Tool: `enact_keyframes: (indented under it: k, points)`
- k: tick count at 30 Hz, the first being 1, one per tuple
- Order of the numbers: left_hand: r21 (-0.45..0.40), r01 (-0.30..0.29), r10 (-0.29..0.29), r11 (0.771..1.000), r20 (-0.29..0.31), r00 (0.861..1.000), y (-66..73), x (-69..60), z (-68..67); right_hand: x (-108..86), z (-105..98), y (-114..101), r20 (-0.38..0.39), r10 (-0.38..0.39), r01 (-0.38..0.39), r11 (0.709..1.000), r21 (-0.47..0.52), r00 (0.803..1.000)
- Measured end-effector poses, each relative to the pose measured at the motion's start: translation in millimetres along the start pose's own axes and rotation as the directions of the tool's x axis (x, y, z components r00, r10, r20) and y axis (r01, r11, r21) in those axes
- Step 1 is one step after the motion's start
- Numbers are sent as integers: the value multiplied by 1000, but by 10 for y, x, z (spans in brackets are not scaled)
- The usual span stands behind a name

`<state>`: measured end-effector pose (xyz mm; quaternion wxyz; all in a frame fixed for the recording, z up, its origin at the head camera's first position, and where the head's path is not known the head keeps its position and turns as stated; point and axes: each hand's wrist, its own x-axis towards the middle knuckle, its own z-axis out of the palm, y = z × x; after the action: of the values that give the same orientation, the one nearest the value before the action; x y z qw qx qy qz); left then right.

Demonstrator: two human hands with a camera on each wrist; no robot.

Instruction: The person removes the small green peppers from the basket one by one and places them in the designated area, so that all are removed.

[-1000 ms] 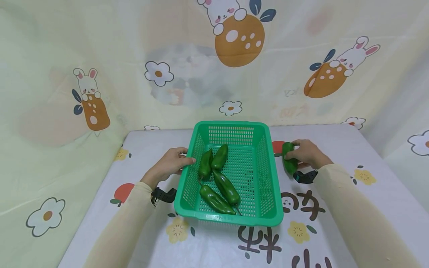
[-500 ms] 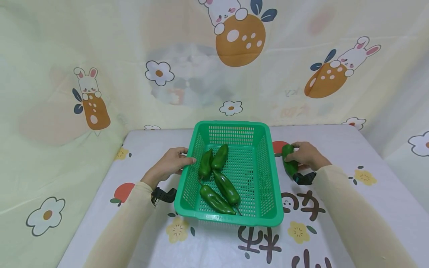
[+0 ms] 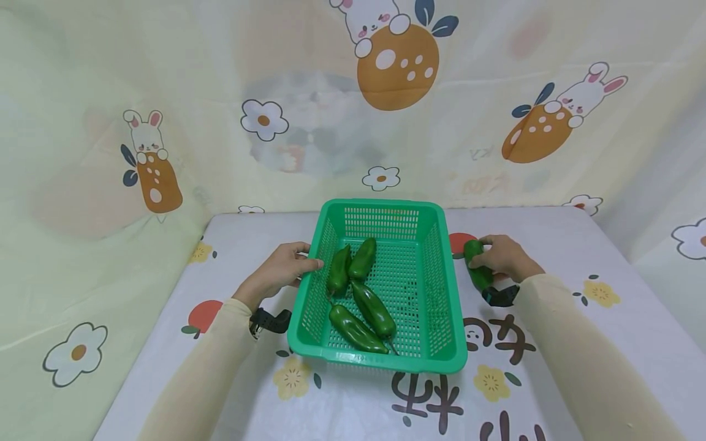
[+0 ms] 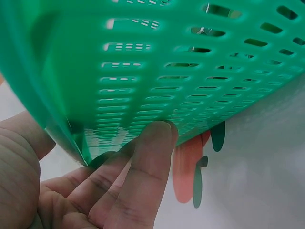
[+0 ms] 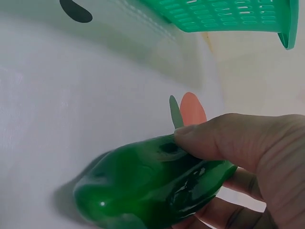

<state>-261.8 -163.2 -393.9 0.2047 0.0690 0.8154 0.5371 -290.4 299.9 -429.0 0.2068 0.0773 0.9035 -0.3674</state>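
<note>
One held pepper (image 5: 138,183) near brown lettering (image 3: 513,337)

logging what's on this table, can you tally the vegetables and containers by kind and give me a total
Peppers: 5 (4 in the basket, plus the held pepper in the right hand)
Basket: 1
Total: 6
</note>
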Motion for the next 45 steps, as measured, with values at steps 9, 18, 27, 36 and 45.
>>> enact_keyframes:
  k: [9, 18, 27, 36, 45]
  points:
    - [2, -1, 1, 1000, 2, 1000, -15, -1, 14, -43, 7, 3, -25, 21, -22, 999, -49, 999]
    - [15, -5, 5, 1000, 6, 1000, -25, -4, 5, -114, -74, -30, -34, -8, 2, 987, -161, 999]
    - [18, -7, 7, 1000, 7, 1000, -17, 1, -7, -285, -96, -275, -71, -150, 130, 964, -234, 986]
    - [18, -18, 18, 1000, 6, 1000, -10, 11, -25, -555, -59, -802, -104, -253, 226, 950, -213, 962]
    - [8, 6, -6, 1000, -3, 1000, -11, -7, 3, -761, 264, -1290, -76, -350, 332, 925, -183, 934]
